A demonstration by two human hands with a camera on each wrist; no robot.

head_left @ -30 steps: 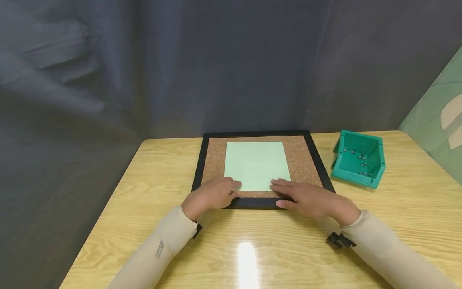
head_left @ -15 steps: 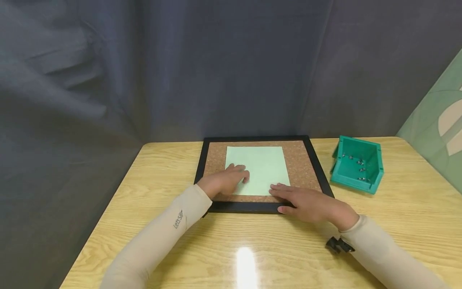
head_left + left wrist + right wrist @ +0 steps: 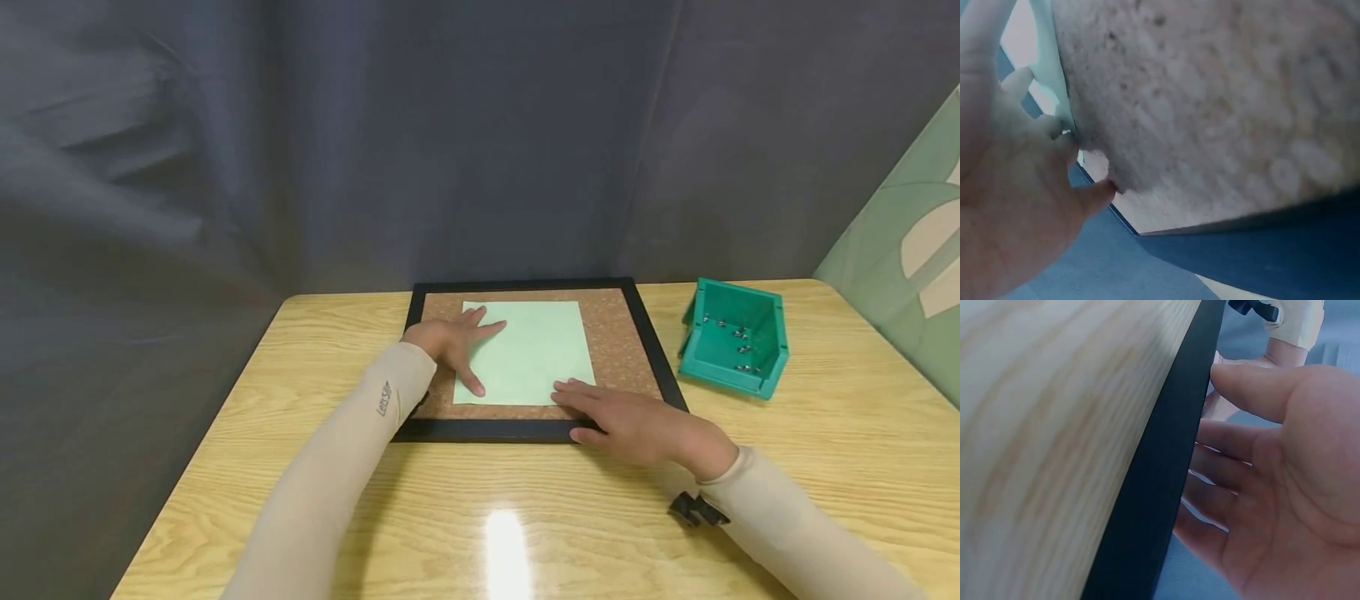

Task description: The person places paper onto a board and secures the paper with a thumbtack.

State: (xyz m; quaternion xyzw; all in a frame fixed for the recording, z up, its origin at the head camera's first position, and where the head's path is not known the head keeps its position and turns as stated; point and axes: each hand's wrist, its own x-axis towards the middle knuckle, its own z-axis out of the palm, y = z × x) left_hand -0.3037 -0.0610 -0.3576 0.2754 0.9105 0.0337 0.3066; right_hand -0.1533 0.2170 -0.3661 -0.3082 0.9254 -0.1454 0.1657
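A pale green sheet of paper (image 3: 536, 350) lies flat on a cork board (image 3: 622, 350) with a black frame (image 3: 517, 431). Over the paper's left side my left hand (image 3: 457, 343) is spread, thumb toward the near edge and fingers pointing to the far side. My right hand (image 3: 630, 421) has its straight fingertips on the paper's near right corner, its thumb by the frame's near edge. The left wrist view shows the left hand (image 3: 1016, 181) beside the cork and the paper's edge (image 3: 1054, 69). Beyond the black frame (image 3: 1154, 462), the right wrist view shows the right hand's straight fingers.
A green plastic bin (image 3: 735, 337) holding several small metallic pieces stands right of the board on the wooden table (image 3: 420, 517). Dark cloth (image 3: 480, 142) hangs behind the table and down its left side.
My left hand has moved from the paper's near left corner farther up its left side, and its fingers have spread. The paper has shifted slightly left on the board. The right hand stays at its corner.
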